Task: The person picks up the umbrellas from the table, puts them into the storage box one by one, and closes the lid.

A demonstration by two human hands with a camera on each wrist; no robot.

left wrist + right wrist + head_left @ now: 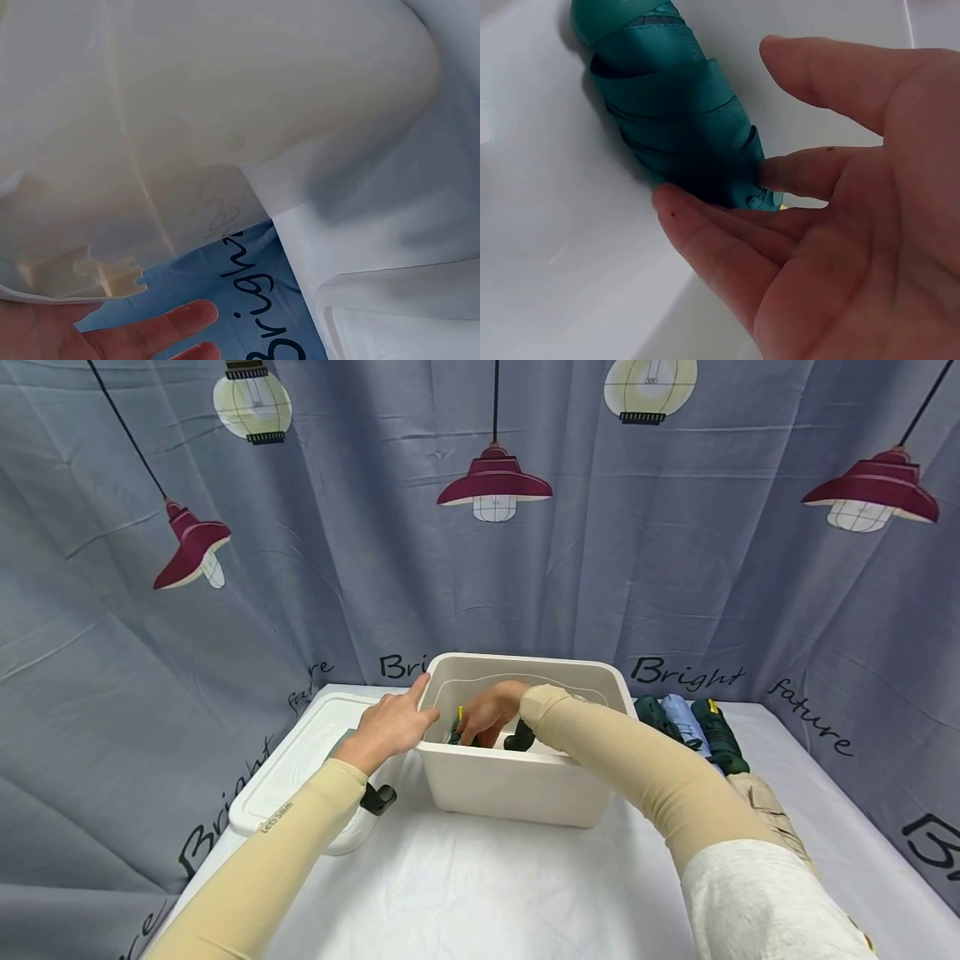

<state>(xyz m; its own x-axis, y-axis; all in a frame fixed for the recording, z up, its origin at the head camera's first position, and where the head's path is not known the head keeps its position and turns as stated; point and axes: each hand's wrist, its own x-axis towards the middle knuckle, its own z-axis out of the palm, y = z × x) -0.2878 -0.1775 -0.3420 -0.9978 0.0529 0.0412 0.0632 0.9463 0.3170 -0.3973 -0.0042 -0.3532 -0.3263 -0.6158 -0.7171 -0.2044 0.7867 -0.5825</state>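
Note:
A folded umbrella with green fabric (679, 112) and a rounded green end lies inside the white plastic bin (517, 789). My right hand (491, 712) reaches down into that bin. In the right wrist view its fingertips are right at the far end of the umbrella, while the thumb stands apart and the palm holds nothing. At the bin's left rim rests my left hand (393, 722), index finger stretched along the edge. Its fingers (161, 330) reach out straight past the rim in the left wrist view.
A white lid (281, 777) lies left of the bin, under my left forearm. To the right are folded umbrellas: dark green (654, 717), light blue (684, 720) and dark green with a yellow mark (720, 739). A beige folded bundle (767, 802) lies nearer. A printed curtain (510, 585) hangs behind.

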